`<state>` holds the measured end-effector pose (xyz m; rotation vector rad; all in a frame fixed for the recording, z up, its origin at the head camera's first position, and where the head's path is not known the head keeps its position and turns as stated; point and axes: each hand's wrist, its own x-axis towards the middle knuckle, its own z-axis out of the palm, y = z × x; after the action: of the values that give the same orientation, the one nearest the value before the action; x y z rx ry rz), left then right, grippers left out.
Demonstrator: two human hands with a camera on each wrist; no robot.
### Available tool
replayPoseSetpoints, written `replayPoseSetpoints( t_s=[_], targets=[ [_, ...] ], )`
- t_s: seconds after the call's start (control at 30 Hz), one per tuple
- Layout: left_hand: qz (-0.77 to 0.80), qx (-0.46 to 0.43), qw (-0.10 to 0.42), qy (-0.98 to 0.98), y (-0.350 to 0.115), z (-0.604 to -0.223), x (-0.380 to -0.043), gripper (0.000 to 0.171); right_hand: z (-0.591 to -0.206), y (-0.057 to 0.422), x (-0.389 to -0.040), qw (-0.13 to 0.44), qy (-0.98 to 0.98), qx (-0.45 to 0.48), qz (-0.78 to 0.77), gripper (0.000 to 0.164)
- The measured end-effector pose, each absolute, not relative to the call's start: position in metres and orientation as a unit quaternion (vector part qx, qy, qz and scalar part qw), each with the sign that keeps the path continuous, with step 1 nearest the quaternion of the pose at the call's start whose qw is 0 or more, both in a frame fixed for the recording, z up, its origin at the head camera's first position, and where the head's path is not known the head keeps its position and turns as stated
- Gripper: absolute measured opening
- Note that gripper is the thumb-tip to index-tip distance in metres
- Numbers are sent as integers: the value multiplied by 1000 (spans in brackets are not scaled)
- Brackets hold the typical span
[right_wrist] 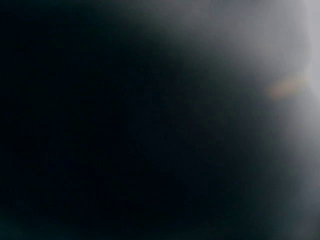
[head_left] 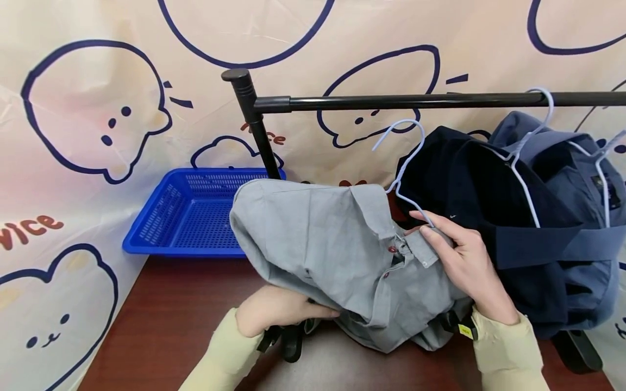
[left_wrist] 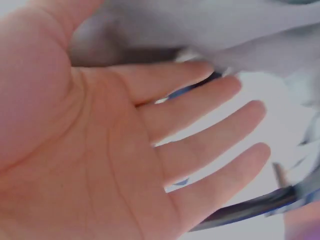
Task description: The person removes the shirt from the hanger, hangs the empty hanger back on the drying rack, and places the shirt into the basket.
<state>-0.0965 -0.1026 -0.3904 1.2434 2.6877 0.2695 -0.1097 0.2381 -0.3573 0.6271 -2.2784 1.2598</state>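
A grey button-up shirt [head_left: 337,233] is held up in front of me in the head view. A pale lilac hanger [head_left: 404,167] enters it at the neck, and its hook stands free of the rod. My right hand [head_left: 467,260] pinches the collar and the hanger's shoulder between thumb and fingers. Beneath the shirt's lower left edge is my left hand [head_left: 283,308]. The left wrist view shows that left palm flat with fingers straight and spread, the grey cloth [left_wrist: 210,30] just above them. The right wrist view is almost all dark and blurred.
A black rod [head_left: 391,102] runs across the back on a black post [head_left: 261,141]. Dark navy clothing [head_left: 455,179] and blue clothing [head_left: 599,260] hang at the right on pale hangers. A blue plastic basket [head_left: 181,251] stands at the left on the reddish-brown table [head_left: 161,315].
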Motion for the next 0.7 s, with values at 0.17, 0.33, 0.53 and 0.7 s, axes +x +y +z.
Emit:
replayPoseSetpoints(
  t_s=[0.17,0.33,0.53,0.7],
  targets=[
    [270,357,71,891,-114,-357,-92,45,-361,239,-114,223,-834,224,452,42],
    [374,383,-11,845,-116,-338,-89,13,-365,238,-115,196,-845,223,445,40],
    [479,464,-205,717,-112,-327,-88,14,-368,232,-114,188,-851,243,427,41],
    [420,406,-371,722,-112,-326,-100,25,-371,223,-112,173,-849,269,421,42]
  ],
)
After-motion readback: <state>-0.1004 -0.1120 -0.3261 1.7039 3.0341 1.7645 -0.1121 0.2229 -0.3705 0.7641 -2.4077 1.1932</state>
